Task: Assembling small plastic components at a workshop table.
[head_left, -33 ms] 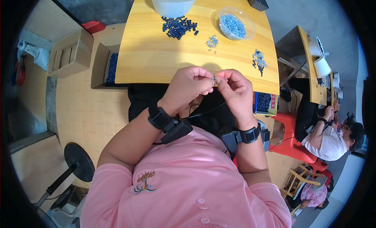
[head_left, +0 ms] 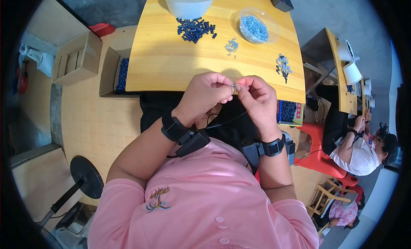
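Over the near edge of the wooden table (head_left: pixel 162 73), my hands meet with their fingertips almost touching. My left hand (head_left: pixel 205 94) is closed in a pinch on a small dark piece (head_left: pixel 233 85), mostly covered by the fingers. Thumb and forefinger of my right hand (head_left: pixel 260 97) are pinched right beside it; what they hold is too small to make out. Farther off lie a heap of short black cylindrical pieces (head_left: pixel 195 30), a little pile of tiny silvery pieces (head_left: pixel 232 45), and, at right, a pile of mixed silvery and black pieces (head_left: pixel 283 67).
A white tub (head_left: pixel 188 7) of dark pieces and a clear round bowl (head_left: pixel 274 31) of silvery pieces stand at the back. Boxes of dark pieces flank the table: a cardboard box (head_left: pixel 109 73) and a yellow-edged box (head_left: pixel 295 113). Another person (head_left: pixel 355 152) sits at right.
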`<action>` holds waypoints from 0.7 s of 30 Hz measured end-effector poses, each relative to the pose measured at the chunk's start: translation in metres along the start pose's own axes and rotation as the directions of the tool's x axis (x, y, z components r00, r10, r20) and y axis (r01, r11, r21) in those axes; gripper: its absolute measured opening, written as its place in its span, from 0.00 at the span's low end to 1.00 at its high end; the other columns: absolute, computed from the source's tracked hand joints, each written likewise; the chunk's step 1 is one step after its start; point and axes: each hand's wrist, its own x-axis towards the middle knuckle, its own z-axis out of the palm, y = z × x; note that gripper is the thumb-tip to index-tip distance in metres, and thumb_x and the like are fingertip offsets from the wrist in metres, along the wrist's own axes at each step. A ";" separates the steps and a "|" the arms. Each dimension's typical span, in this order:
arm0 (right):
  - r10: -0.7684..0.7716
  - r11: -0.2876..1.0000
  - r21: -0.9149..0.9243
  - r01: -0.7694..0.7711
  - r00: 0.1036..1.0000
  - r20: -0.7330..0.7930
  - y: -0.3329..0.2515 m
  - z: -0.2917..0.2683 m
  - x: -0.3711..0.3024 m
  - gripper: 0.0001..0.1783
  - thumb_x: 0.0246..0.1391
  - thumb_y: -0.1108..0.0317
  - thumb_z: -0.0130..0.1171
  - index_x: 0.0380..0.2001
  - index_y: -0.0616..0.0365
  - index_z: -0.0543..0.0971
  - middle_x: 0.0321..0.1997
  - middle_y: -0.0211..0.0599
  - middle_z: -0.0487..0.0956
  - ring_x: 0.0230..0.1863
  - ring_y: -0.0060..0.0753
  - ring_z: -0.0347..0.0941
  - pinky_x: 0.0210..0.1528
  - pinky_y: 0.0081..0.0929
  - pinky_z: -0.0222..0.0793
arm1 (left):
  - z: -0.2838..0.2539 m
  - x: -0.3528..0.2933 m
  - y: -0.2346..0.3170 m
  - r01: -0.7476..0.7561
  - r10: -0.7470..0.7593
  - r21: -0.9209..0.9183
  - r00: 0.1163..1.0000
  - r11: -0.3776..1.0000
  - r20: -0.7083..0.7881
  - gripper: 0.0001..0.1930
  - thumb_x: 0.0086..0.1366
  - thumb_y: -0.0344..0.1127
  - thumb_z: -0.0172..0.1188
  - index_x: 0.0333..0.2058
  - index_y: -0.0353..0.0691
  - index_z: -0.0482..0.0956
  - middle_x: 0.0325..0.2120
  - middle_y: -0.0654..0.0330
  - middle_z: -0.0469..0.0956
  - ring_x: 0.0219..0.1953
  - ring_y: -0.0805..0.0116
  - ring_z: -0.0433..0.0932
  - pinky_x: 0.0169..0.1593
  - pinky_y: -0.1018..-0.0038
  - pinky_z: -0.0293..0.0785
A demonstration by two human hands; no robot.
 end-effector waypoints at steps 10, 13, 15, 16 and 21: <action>-0.110 0.968 -0.234 0.087 0.990 -0.088 0.005 0.000 0.000 0.05 0.44 0.77 0.61 0.28 0.65 0.78 0.23 0.31 0.74 0.22 0.16 0.68 0.25 0.15 0.64 | 0.004 0.001 -0.008 -0.081 0.073 -0.104 0.995 0.991 -0.073 0.07 0.59 0.29 0.59 0.36 0.33 0.76 0.28 0.64 0.77 0.27 0.81 0.73 0.32 0.85 0.69; -0.128 0.951 -0.295 0.090 0.985 -0.114 0.004 0.002 -0.002 0.05 0.44 0.76 0.61 0.27 0.65 0.78 0.23 0.31 0.75 0.22 0.17 0.68 0.25 0.15 0.64 | 0.005 0.003 -0.011 -0.101 0.092 -0.101 0.992 0.990 -0.090 0.08 0.59 0.28 0.58 0.37 0.33 0.76 0.28 0.64 0.77 0.28 0.81 0.73 0.33 0.84 0.70; -0.142 0.948 -0.305 0.096 0.981 -0.134 0.007 0.003 -0.002 0.05 0.44 0.76 0.61 0.27 0.65 0.77 0.23 0.32 0.75 0.22 0.17 0.68 0.25 0.15 0.65 | 0.005 0.005 -0.014 -0.112 0.104 -0.089 0.990 0.990 -0.091 0.07 0.60 0.28 0.58 0.37 0.33 0.76 0.29 0.64 0.77 0.29 0.80 0.74 0.34 0.84 0.70; -0.128 0.966 -0.243 0.087 0.979 -0.156 0.010 0.004 -0.002 0.05 0.45 0.76 0.61 0.28 0.65 0.77 0.23 0.31 0.75 0.22 0.15 0.68 0.26 0.15 0.65 | 0.006 0.005 -0.015 -0.139 0.132 -0.110 0.989 0.984 -0.066 0.07 0.60 0.27 0.58 0.37 0.34 0.76 0.29 0.63 0.77 0.31 0.80 0.74 0.36 0.83 0.71; -0.006 1.000 -0.021 0.003 0.989 -0.145 0.004 0.006 -0.004 0.04 0.50 0.76 0.59 0.30 0.65 0.77 0.25 0.26 0.76 0.24 0.11 0.67 0.28 0.13 0.65 | 0.005 0.007 -0.019 -0.246 0.247 -0.150 0.969 0.958 -0.013 0.06 0.60 0.26 0.58 0.37 0.35 0.75 0.32 0.62 0.78 0.35 0.77 0.76 0.40 0.81 0.73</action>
